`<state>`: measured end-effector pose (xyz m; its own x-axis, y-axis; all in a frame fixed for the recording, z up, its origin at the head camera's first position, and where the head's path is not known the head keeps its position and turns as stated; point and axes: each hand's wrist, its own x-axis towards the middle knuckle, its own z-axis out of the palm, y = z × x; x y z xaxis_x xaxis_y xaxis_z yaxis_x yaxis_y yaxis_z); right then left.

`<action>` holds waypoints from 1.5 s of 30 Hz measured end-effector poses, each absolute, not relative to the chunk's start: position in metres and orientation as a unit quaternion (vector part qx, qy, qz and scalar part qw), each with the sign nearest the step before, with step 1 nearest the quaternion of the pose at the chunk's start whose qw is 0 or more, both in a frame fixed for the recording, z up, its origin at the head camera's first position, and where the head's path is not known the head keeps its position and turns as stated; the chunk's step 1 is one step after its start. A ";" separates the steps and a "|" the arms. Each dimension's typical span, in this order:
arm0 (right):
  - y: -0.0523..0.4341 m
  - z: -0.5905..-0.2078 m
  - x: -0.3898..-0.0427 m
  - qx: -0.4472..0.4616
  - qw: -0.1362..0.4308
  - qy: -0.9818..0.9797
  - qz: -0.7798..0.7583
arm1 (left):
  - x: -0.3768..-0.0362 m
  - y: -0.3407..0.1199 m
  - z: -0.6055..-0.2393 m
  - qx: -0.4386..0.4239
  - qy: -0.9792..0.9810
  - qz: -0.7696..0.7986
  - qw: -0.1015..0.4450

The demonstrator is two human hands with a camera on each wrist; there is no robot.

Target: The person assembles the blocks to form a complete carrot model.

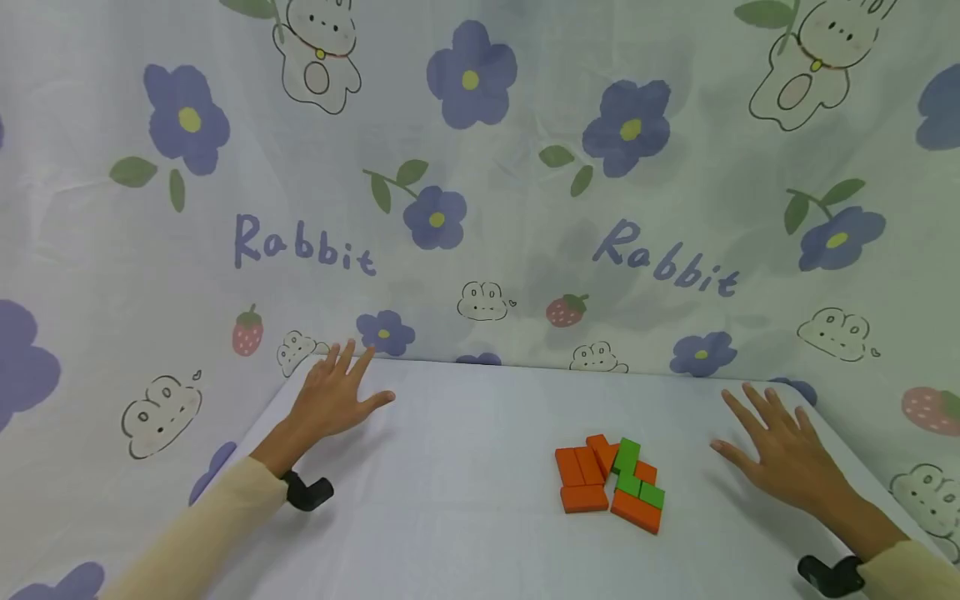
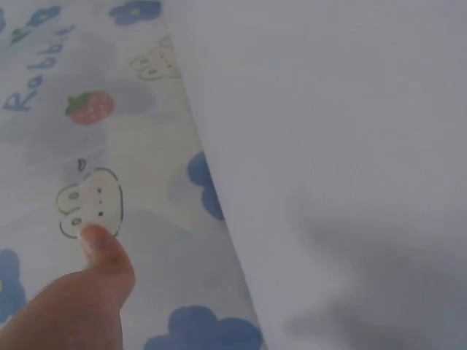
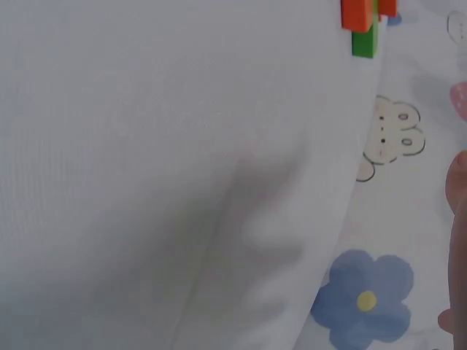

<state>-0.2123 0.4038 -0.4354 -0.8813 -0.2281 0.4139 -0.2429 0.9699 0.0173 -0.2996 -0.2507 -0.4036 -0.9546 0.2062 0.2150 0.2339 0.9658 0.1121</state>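
My left hand (image 1: pixel 333 400) is held over the far left part of the white table, fingers spread and holding nothing. On the other side, my right hand (image 1: pixel 783 450) hovers above the table's right part with its fingers spread too. Between them, nearer the right hand, lies a loose cluster of orange blocks (image 1: pixel 583 498) and green blocks (image 1: pixel 627 457). Some of the green ones rest on or against orange ones. At the top of the right wrist view, an orange block (image 3: pixel 357 13) and a green block (image 3: pixel 364 42) show. Only a thumb (image 2: pixel 106 259) appears in the left wrist view.
A white table (image 1: pixel 450 467) spreads under both hands. Behind it hangs a pale curtain (image 1: pixel 510 192) printed with rabbits, purple flowers and strawberries. Black wrist camera mounts (image 1: pixel 307 492) stick out from both wrists, below light sleeves.
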 end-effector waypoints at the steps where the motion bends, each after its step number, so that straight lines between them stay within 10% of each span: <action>1: 0.403 -0.436 -0.212 0.122 0.213 -0.969 0.015 | -0.299 -0.250 -0.404 -0.115 -0.985 -0.066 0.107; 20: 0.374 -0.430 -0.206 0.162 0.255 -0.953 0.008 | -0.293 -0.193 -0.408 -0.180 -0.970 -0.059 0.153; 45: 0.355 -0.428 -0.202 0.194 0.265 -0.944 0.026 | -0.276 -0.085 -0.414 -0.262 -0.956 -0.115 0.069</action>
